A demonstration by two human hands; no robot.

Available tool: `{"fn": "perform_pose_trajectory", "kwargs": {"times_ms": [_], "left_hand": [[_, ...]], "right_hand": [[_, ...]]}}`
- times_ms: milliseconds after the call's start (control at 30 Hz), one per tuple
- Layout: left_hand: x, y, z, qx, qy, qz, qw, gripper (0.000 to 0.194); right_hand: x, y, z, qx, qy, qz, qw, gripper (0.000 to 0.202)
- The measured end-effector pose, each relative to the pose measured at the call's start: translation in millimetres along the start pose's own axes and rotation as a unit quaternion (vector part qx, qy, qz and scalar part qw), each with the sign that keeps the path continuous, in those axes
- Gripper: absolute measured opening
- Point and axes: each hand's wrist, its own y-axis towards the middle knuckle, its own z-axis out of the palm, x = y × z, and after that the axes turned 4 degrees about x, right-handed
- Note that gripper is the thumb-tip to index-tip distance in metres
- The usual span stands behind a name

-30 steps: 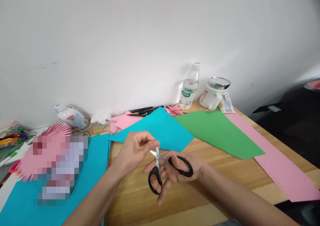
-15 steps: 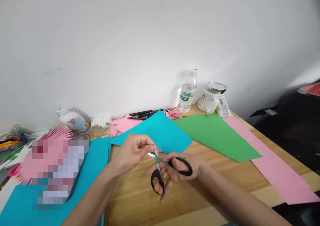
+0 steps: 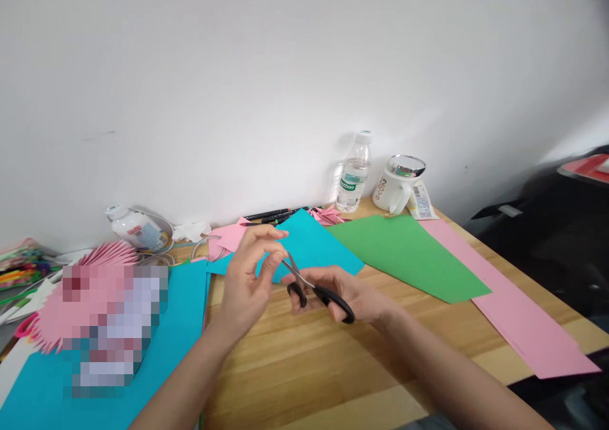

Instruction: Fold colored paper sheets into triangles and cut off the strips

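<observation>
Black-handled scissors [image 3: 328,295] are in my right hand [image 3: 349,293], with its thumb and fingers at the handle loops. The metal blades point up and left, slightly parted. My left hand [image 3: 252,278] is raised at the blade end, thumb and index finger closed together near the tips; whatever lies between them is too small to tell. Behind the hands, a blue paper sheet [image 3: 311,243] lies on the wooden table [image 3: 266,379]. A green sheet [image 3: 404,252] overlaps the area to its right.
Pink strips [image 3: 518,322] lie along the right edge. A water bottle [image 3: 354,176] and a white mug [image 3: 392,192] stand by the wall. At the left are a pink pleated paper [image 3: 52,316], more blue sheets [image 3: 183,309], a tipped white bottle [image 3: 137,228] and cables.
The scissors have turned and their handles have come closer together. My left hand has risen slightly and its fingers have lifted. My right hand has moved up a little.
</observation>
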Motion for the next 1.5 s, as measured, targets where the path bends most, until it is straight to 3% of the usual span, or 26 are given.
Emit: {"fn": "perform_pose_trajectory", "kwargs": {"times_ms": [67, 133, 167, 267, 367, 433, 500, 700, 800, 900, 1000, 1100, 1167, 1267, 1400, 1467, 1500], "left_hand": [[2, 1, -5.9, -0.053, -0.04, 0.0, 0.998, 0.013], [7, 3, -10.7, -0.098, -0.074, -0.025, 0.992, 0.016], [11, 4, -11.8, -0.115, -0.083, -0.042, 0.989, 0.019], [24, 7, -11.1, -0.144, -0.099, -0.101, 0.979, 0.024], [37, 8, -11.4, -0.138, -0.079, -0.129, 0.979, 0.029], [45, 9, -14.8, -0.118, -0.035, -0.148, 0.981, 0.025], [52, 9, -19.4, -0.097, 0.007, -0.178, 0.979, 0.019], [78, 7, -32.2, -0.079, 0.081, -0.268, 0.957, 0.025], [94, 4, -44.9, -0.049, 0.281, -0.21, 0.935, 0.024], [112, 2, -62.5, -0.03, 0.444, -0.159, 0.881, 0.034], [130, 4, -80.2, -0.027, 0.481, -0.187, 0.856, 0.041], [149, 10, -94.0, 0.029, 0.519, -0.233, 0.822, 0.045], [155, 16, -99.5, 0.06, 0.528, -0.233, 0.815, 0.046], [146, 22, -99.6, 0.009, 0.519, -0.166, 0.839, 0.046], [95, 26, -80.4, -0.186, 0.432, -0.033, 0.882, 0.038], [66, 26, -63.5, -0.202, 0.365, -0.006, 0.909, 0.032], [54, 27, -54.2, -0.178, 0.328, -0.013, 0.928, 0.029]], "right_hand": [[-2, 0, 2, -0.008, -0.06, -0.001, 0.998, 0.076], [-8, 1, 5, -0.079, -0.177, -0.013, 0.981, 0.073], [-12, 2, 6, -0.131, -0.252, -0.025, 0.958, 0.07], [-23, 7, 8, -0.267, -0.476, -0.063, 0.835, 0.06], [-31, 9, 5, -0.326, -0.61, -0.086, 0.717, 0.056], [-33, 9, 4, -0.338, -0.652, -0.089, 0.673, 0.056], [-35, 10, 3, -0.34, -0.674, -0.093, 0.649, 0.057], [-37, 10, 4, -0.334, -0.691, -0.087, 0.635, 0.054], [-38, 10, 4, -0.338, -0.688, -0.08, 0.637, 0.053], [-39, 11, 4, -0.343, -0.682, -0.071, 0.642, 0.05], [-39, 11, 6, -0.331, -0.68, -0.061, 0.651, 0.045], [-38, 12, 9, -0.324, -0.682, -0.064, 0.653, 0.043], [-37, 12, 9, -0.33, -0.68, -0.066, 0.652, 0.043], [-35, 12, 10, -0.343, -0.671, -0.065, 0.654, 0.045], [-35, 12, 10, -0.341, -0.671, -0.061, 0.655, 0.044], [-36, 12, 11, -0.344, -0.675, -0.059, 0.65, 0.043], [-36, 12, 11, -0.35, -0.678, -0.06, 0.643, 0.043]]}}
